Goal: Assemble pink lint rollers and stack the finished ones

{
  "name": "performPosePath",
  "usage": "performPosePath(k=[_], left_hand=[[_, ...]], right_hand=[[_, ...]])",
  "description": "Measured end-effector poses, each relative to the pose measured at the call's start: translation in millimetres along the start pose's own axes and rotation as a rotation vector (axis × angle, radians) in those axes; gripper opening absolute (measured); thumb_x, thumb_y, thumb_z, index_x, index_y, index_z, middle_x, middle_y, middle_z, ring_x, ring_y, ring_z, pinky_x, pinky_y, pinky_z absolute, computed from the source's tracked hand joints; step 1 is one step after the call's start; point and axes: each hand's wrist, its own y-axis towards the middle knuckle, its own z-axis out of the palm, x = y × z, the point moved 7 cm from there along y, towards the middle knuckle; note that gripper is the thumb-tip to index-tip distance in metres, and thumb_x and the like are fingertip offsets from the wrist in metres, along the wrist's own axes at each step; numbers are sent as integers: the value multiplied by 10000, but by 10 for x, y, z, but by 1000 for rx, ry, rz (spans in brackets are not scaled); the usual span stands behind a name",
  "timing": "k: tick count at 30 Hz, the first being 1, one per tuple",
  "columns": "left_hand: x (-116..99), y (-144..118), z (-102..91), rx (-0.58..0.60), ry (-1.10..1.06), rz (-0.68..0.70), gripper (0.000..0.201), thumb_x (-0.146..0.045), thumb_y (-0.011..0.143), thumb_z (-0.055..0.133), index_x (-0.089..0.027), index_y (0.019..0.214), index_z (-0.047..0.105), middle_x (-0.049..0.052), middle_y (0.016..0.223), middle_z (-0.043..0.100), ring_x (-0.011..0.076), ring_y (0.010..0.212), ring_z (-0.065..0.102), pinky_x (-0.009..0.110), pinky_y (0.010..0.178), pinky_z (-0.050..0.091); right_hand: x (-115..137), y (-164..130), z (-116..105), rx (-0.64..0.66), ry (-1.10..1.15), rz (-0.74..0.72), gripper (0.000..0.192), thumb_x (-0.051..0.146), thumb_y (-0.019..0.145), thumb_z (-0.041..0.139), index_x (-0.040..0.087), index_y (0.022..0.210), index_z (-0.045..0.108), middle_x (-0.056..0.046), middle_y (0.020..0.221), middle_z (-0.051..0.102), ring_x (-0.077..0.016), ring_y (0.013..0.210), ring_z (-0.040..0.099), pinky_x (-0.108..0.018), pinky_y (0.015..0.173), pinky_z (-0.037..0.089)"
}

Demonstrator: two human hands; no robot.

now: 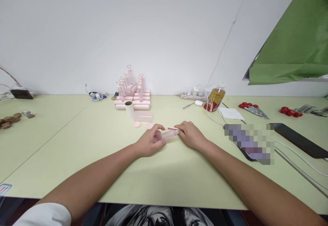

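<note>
In my left hand (152, 141) is a pale pink, see-through tube (169, 135), its narrow end pointing right; thumb and fingers curl round its left end. My right hand (191, 134) is closed, its fingertips at the tube's narrow end and beside a small pink-and-white piece (172, 129) just behind the tube. What those fingertips grip is hidden. Left of the hands lie two pink round caps (136, 124), one partly behind my left hand. Behind them are a clear pinkish sleeve (143, 117) and an upright white hollow cylinder (129, 109).
Stacked pink cylinders (141, 103) and upright heart-topped tubes (130, 75) stand near the wall. To the right are a tilted bottle (215, 97), a power strip (193, 96), a screwdriver (188, 106), red-ended tools (252, 108), cables and a black slab (298, 138). Brown pieces (9, 120) lie far left.
</note>
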Motion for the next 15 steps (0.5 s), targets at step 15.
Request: performPosePath(k=[15], left_hand=[[-196, -69, 141, 121, 274, 141, 469, -472, 935, 422, -206, 1321, 434, 25, 857, 651, 158, 678, 560, 258, 620, 383]], right_hand=[[578, -406, -409, -272, 466, -436, 228, 331, 927, 491, 216, 904, 687, -52, 747, 665, -155, 631, 581, -281, 630, 458]])
